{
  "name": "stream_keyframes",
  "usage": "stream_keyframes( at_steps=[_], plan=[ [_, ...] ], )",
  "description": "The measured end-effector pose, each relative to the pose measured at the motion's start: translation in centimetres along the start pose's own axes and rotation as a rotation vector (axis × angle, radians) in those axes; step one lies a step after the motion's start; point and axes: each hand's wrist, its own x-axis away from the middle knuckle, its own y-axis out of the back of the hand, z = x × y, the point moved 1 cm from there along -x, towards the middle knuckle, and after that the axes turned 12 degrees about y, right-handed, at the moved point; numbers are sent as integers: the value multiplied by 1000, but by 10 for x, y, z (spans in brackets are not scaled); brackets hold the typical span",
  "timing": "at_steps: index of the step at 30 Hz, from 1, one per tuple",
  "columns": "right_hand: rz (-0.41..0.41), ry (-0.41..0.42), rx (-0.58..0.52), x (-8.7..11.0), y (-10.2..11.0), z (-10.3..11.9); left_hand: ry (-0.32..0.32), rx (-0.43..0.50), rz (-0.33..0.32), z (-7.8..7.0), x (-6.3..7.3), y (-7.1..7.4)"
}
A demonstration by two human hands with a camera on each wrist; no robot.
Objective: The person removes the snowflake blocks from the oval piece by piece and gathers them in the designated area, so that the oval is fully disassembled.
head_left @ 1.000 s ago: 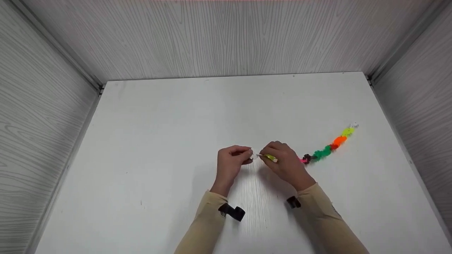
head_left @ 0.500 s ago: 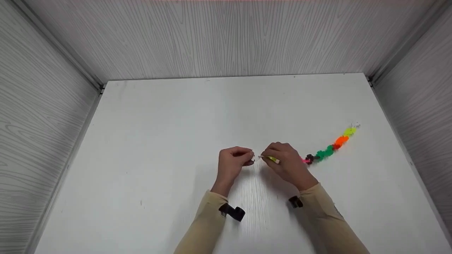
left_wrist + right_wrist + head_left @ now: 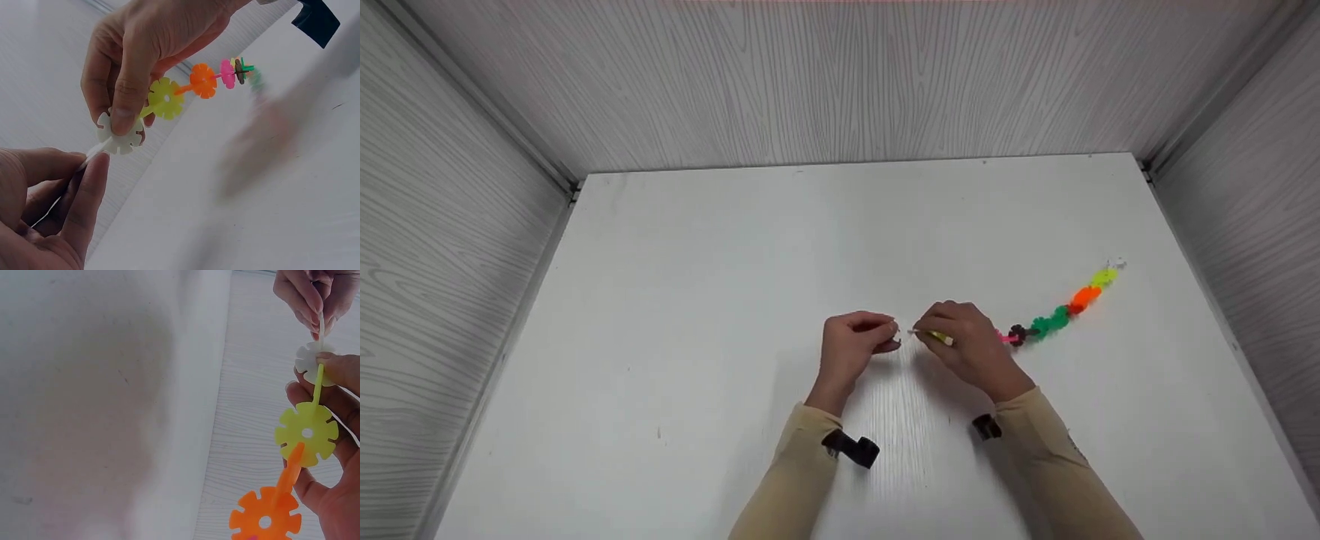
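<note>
A chain of notched plastic flower discs [image 3: 1057, 320], white, yellow, orange, pink, brown, green and beyond, runs from the head view's centre rightward. The right hand [image 3: 975, 352] pinches a face-on white disc [image 3: 305, 360]; the left hand [image 3: 844, 356] pinches an edge-on white disc [image 3: 322, 329] meeting it.

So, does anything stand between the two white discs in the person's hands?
Nothing visible does. The edge-on white disc in the left hand appears to meet the face-on white disc in the right hand; the coloured chain leads away to the right.
</note>
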Motion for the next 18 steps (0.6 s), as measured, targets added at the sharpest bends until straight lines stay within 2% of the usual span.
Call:
stream_keyframes(
  at_steps=[4, 8, 12, 15, 18],
  plan=[
    [-2, -37, -15, 3, 2, -3, -33, 15, -31, -2, -1, 5],
    [-24, -97, -16, 6, 6, -4, -43, 37, -72, -6, -9, 13],
    [-26, -132, -12, 7, 8, -5, -11, 66, -167, -13, -28, 29],
    [-22, -148, -17, 8, 8, -6, 24, 89, -249, -20, -46, 46],
    [-25, -166, -24, 10, 7, -6, 56, 103, -299, -27, -61, 64]
  ],
)
